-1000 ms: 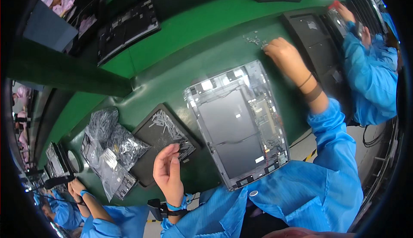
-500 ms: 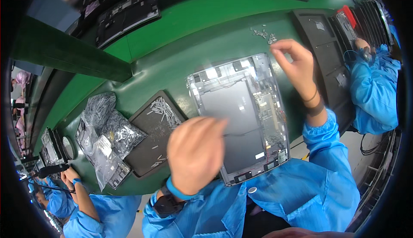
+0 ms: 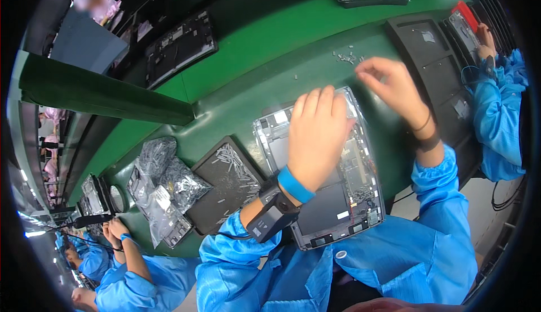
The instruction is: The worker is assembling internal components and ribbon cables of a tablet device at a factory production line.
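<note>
An opened laptop chassis (image 3: 338,222), with a dark flat panel and a circuit board showing inside, lies in front of me on the green bench. My left hand (image 3: 318,134) is over its upper part, palm down. The fingers are together and bent toward the chassis; their tips and anything in them are hidden. Beyond the chassis's upper right corner, my right hand (image 3: 394,89) hovers with thumb and forefinger drawn together in a pinch. What sits in that pinch, if anything, is too small to make out. Several small grey pieces (image 3: 349,58) lie near its fingertips.
Left of the chassis is a dark tray (image 3: 211,176) of grey strips, beside clear plastic bags (image 3: 169,168) of small parts. A long dark tray (image 3: 431,64) stands at right. Co-workers in blue sleeves work on both sides. More chassis (image 3: 180,47) rest on the far ledge.
My left hand has moved up and right, from the chassis's left side to its upper part. The right hand keeps its pinch near the grey pieces. The whole view has shifted slightly.
</note>
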The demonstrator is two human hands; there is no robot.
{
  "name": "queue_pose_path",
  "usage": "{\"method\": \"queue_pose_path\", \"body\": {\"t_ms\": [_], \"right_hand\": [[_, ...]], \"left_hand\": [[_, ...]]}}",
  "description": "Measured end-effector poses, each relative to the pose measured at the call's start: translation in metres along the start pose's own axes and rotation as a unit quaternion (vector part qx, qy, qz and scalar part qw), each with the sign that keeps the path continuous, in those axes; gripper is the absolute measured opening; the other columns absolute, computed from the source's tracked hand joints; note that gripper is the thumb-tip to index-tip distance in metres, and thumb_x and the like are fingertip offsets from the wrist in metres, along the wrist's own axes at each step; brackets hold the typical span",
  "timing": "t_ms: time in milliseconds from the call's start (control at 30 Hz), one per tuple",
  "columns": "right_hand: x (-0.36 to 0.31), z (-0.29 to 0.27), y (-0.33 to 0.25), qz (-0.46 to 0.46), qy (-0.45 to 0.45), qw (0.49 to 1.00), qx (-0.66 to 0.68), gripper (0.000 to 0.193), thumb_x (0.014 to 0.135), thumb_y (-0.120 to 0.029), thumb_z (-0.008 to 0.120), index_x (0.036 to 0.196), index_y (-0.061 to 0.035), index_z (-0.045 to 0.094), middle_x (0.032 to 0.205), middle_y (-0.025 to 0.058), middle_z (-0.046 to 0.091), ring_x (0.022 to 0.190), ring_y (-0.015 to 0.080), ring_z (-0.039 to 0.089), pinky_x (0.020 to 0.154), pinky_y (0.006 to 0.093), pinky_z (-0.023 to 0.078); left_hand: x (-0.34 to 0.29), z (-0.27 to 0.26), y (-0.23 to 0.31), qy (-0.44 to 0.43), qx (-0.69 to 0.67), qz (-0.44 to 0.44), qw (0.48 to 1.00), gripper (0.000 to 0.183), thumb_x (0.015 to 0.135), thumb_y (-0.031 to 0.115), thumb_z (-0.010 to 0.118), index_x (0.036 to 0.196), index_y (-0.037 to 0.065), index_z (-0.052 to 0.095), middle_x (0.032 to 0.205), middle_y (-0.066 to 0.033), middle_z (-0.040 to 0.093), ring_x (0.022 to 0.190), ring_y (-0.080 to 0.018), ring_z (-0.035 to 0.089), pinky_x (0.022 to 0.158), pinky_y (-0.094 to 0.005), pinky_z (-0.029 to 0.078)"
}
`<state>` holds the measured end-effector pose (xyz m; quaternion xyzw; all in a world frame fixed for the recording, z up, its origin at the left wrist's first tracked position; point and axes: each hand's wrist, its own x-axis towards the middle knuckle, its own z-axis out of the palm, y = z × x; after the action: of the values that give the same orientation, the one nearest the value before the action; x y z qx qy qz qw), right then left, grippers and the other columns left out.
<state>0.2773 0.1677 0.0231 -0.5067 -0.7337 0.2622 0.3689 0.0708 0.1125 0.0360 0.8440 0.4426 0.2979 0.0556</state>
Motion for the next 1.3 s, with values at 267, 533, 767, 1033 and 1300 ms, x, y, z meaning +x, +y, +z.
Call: {"method": "queue_pose_path", "body": {"t_ms": [267, 533, 767, 1033, 1300], "right_hand": [[0.074, 0.05, 0.014, -0.238, -0.091, 0.963, -0.087, 0.012, 0.081, -0.011, 0.067, 0.091, -0.0047, 0.069, 0.085, 0.0097, 0.069, 0.081, 0.0292, 0.066, 0.073, 0.0392, 0.052], [0.085, 0.079, 0.024, -0.311, -0.176, 0.931, -0.076, 0.01, 0.081, -0.014, 0.069, 0.089, -0.0085, 0.07, 0.089, 0.0061, 0.063, 0.088, 0.0271, 0.062, 0.078, 0.0393, 0.05], [0.088, 0.087, 0.024, -0.355, -0.191, 0.908, -0.115, 0.01, 0.082, -0.012, 0.068, 0.087, -0.0056, 0.063, 0.09, 0.0065, 0.059, 0.089, 0.0265, 0.059, 0.076, 0.0378, 0.05], [0.068, 0.057, 0.015, -0.237, -0.036, 0.971, -0.02, 0.008, 0.084, -0.008, 0.065, 0.087, -0.0026, 0.06, 0.084, 0.0118, 0.064, 0.078, 0.0294, 0.063, 0.07, 0.0376, 0.051], [0.016, 0.026, 0.006, -0.129, 0.078, 0.988, 0.035, 0.019, 0.086, -0.002, 0.065, 0.105, -0.0016, 0.067, 0.091, 0.0094, 0.067, 0.078, 0.0174, 0.065, 0.067, 0.0277, 0.051]], "left_hand": [[-0.009, 0.002, 0.0, 0.001, 0.152, 0.154, 0.976, 0.04, 0.079, 0.013, 0.063, 0.115, -0.005, 0.06, 0.111, -0.019, 0.065, 0.102, -0.0308, 0.065, 0.09, -0.038, 0.053], [-0.033, -0.004, 0.008, -0.008, 0.125, 0.172, 0.977, 0.029, 0.075, 0.009, 0.061, 0.101, -0.001, 0.066, 0.11, -0.0151, 0.066, 0.099, -0.0309, 0.064, 0.087, -0.039, 0.054], [-0.009, -0.031, 0.001, 0.003, 0.018, 0.038, 0.999, 0.034, 0.075, 0.013, 0.073, 0.106, 0.002, 0.064, 0.098, -0.0107, 0.061, 0.096, -0.0277, 0.058, 0.08, -0.038, 0.046], [0.02, -0.017, -0.005, -0.083, 0.01, 0.017, 0.996, 0.05, 0.07, 0.023, 0.079, 0.112, 0.004, 0.061, 0.1, -0.0114, 0.056, 0.097, -0.0295, 0.053, 0.083, -0.0401, 0.045], [0.037, -0.024, -0.015, -0.142, 0.022, 0.064, 0.988, 0.046, 0.066, 0.023, 0.081, 0.101, 0.004, 0.06, 0.093, -0.0112, 0.057, 0.094, -0.03, 0.055, 0.083, -0.0403, 0.045]]}}
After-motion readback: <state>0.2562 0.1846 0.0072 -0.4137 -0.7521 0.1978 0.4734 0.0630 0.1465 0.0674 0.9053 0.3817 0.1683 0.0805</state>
